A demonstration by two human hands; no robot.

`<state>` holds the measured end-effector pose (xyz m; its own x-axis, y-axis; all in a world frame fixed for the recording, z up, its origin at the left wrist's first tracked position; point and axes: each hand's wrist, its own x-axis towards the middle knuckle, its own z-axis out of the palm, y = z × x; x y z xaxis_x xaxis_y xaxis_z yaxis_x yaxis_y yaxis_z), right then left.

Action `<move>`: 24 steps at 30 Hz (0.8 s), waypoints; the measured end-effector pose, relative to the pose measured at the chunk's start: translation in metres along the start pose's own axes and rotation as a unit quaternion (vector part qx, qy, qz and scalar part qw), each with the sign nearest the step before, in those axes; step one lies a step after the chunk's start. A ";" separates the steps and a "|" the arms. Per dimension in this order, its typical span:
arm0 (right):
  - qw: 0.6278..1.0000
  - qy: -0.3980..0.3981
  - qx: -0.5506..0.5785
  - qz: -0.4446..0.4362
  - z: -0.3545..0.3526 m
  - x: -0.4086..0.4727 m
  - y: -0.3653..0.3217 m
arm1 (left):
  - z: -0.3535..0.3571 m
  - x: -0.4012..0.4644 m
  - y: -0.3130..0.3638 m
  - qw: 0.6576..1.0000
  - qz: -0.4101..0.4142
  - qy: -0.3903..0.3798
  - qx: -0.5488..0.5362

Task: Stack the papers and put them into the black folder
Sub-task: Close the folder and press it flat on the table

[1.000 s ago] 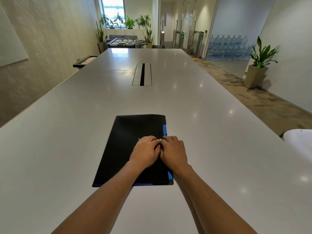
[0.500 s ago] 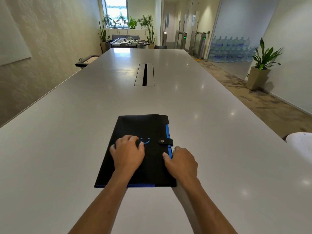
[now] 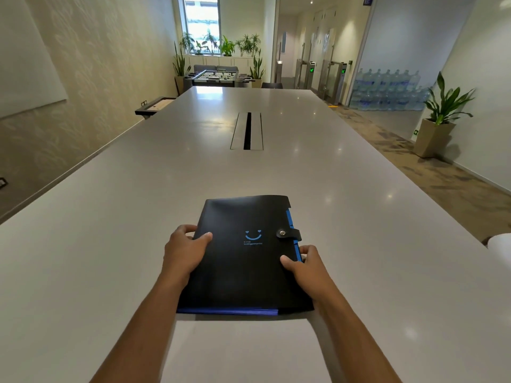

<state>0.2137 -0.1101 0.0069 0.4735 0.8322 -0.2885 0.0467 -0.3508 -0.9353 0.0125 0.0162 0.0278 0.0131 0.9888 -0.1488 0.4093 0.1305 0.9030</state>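
The black folder (image 3: 243, 261) lies closed on the long grey table (image 3: 359, 244), with a blue smile print on its cover and blue edges showing at its right and front. Its snap strap (image 3: 289, 233) is fastened over the right edge. My left hand (image 3: 184, 251) grips the folder's left edge, thumb on the cover. My right hand (image 3: 307, 268) holds the right edge just below the strap, thumb on top. No loose papers are visible.
A cable slot (image 3: 247, 131) runs along the table's middle, farther away. A white object (image 3: 500, 250) pokes in at the right edge. A potted plant (image 3: 439, 117) and stacked water bottles (image 3: 387, 89) stand on the floor at right.
Both hands left the strap area at the cover's middle and spread apart to the folder's left and right edges. The strap now shows snapped shut. The folder sits slightly nearer.
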 end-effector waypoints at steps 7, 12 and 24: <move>0.993 0.008 0.117 -0.034 0.014 0.039 -0.019 | -0.017 0.053 0.014 0.999 0.017 -0.004 -0.029; 0.987 0.009 0.140 -0.076 0.038 0.084 -0.053 | -0.032 0.102 0.025 0.998 0.009 0.008 -0.059; 0.995 0.056 0.030 -0.073 0.118 0.236 -0.082 | -0.032 0.237 0.020 0.998 0.055 -0.005 0.027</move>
<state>0.2182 0.1655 -0.0086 0.5605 0.8182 -0.1277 0.0704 -0.2008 -0.9771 -0.0056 0.2555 0.0237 0.0699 0.9961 -0.0543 0.4540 0.0167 0.8909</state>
